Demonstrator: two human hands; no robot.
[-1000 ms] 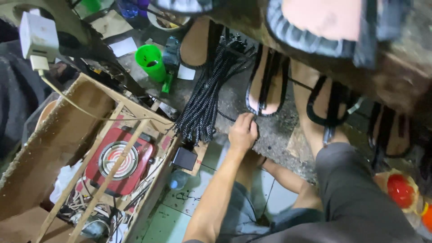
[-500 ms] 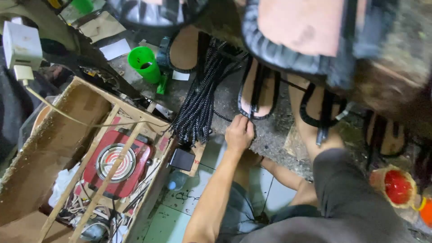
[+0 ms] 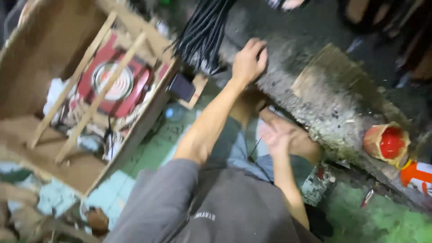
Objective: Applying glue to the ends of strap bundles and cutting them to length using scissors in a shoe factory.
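Left hand rests on concrete ledge edge beside black straps.

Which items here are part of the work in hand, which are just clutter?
In hand:
- left hand, resting on the concrete ledge
- bundle of black cords, just beside that hand
- right hand, empty, blurred, over the lap

Lying about:
- cardboard box with wooden slats
- red round-faced device inside it
- red-lidded container
- small dark block

Left hand on ledge, right of cord bundle.
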